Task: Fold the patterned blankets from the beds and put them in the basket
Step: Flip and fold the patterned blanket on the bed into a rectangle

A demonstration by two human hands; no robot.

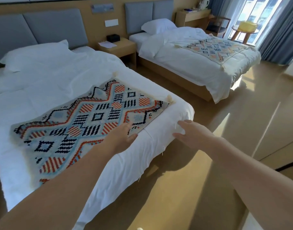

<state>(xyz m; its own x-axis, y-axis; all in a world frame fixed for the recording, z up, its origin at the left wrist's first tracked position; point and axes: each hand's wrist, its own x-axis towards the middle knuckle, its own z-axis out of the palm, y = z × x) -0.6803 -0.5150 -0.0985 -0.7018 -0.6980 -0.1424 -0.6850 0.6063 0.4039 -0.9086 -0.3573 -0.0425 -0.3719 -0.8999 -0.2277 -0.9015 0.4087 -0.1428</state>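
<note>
Near blanket (86, 120) cream with red, navy and pale-blue diamonds, white duvet (62, 75), grey headboard (47, 25), yellow basket (247, 25)

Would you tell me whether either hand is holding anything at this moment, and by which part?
Nothing is held. The left hand lies open at the near blanket's near edge; the right hand rests open on the white bedding.

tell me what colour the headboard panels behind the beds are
Grey-blue headboard panels, set against a tan wooden wall; the head view shows them.
</note>
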